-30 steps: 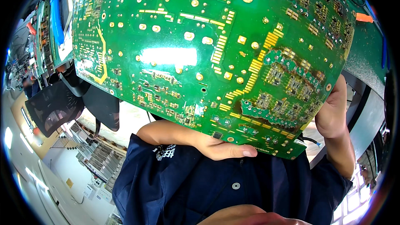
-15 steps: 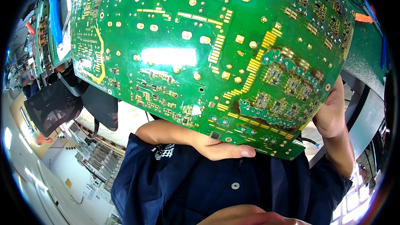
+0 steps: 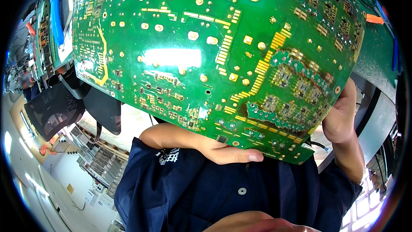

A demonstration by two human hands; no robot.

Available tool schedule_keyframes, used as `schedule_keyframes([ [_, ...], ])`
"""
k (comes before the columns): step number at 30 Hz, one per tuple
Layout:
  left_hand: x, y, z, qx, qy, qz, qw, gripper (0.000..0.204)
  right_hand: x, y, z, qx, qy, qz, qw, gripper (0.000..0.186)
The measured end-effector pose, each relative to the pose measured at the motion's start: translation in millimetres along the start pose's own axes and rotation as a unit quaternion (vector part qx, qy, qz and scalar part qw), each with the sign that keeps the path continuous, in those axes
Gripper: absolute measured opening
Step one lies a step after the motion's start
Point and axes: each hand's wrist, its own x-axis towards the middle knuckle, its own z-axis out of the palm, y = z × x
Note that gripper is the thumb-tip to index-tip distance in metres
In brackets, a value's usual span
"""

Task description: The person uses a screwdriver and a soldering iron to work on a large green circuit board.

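Observation:
A large green circuit board (image 3: pixel 171 47) with gold pads and many small components fills most of the head view, tilted over my dark navy shirt. My left hand (image 3: pixel 227 152) grips its lower edge, thumb lying along the edge and fingers hidden beneath. My right hand (image 3: pixel 341 109) holds the right edge from below, its fingers mostly hidden behind the board. Ragged green strips (image 3: pixel 279 116) with solder points surround clusters of components at the board's lower right. A short cable with a connector (image 3: pixel 322 146) shows just past the lower right corner.
A blue tool (image 3: pixel 57 17) and other circuit boards (image 3: pixel 40 34) lie at the upper left, beside black monitors (image 3: pixel 56 107). A textured green mat (image 3: pixel 377 60) with an orange object (image 3: pixel 374 18) is at right. Blurred people (image 3: pixel 28 88) and stacked trays (image 3: pixel 98 163) show at far left.
Over the last second the board and both my hands have shifted very slightly to the left in view. My grip on the board looks the same.

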Motion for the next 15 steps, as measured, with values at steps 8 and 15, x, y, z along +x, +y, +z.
schedule_keyframes([
  [8,11.8,7.0,7.7,-0.012,0.074,0.009,0.997,0.031,-0.8,4.4,4.6,0.067,0.013,0.032,0.997,0.036],
  [15,-4.6,1.2,14.9,-0.031,0.136,0.025,0.990,0.042,1.0,15.0,13.4,0.135,0.002,0.078,0.988,0.044],
])
